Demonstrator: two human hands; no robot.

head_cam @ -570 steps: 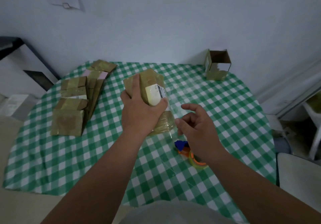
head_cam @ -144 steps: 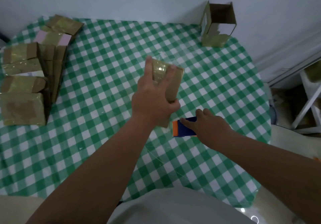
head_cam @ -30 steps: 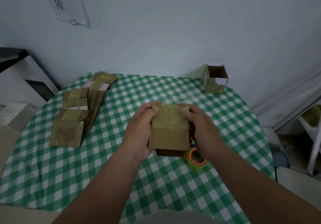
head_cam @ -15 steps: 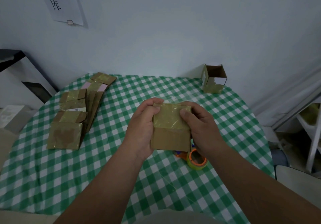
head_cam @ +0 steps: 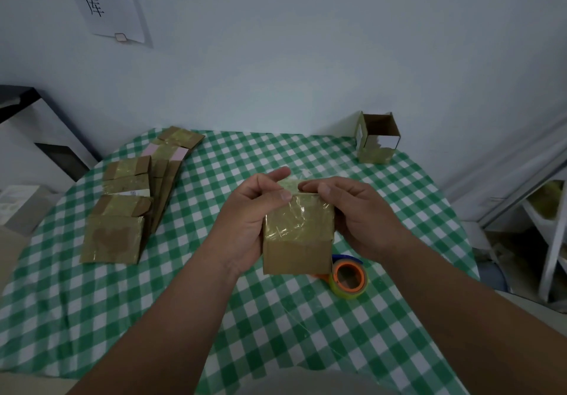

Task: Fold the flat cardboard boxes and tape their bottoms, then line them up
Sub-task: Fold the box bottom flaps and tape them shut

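I hold a small folded cardboard box (head_cam: 297,241) above the middle of the table, its upper half wrapped in shiny clear tape. My left hand (head_cam: 248,219) grips its left side, thumb on the top edge. My right hand (head_cam: 359,213) grips the right side, thumb and fingers curled over the top. A roll of clear tape (head_cam: 348,279) with an orange core lies on the table just right of and below the box. A stack of flat cardboard boxes (head_cam: 129,204) lies at the left. One folded open box (head_cam: 377,138) stands at the far right by the wall.
The round table (head_cam: 276,318) has a green and white checked cloth. A paper sign (head_cam: 107,2) hangs on the wall at the upper left. A dark cabinet (head_cam: 30,137) stands left of the table; a white frame (head_cam: 549,235) stands at the right.
Over the last second both hands turned the box a little and shifted their thumbs onto its top edge. Earlier the left hand held the box alone while the right hand reached to the tape.
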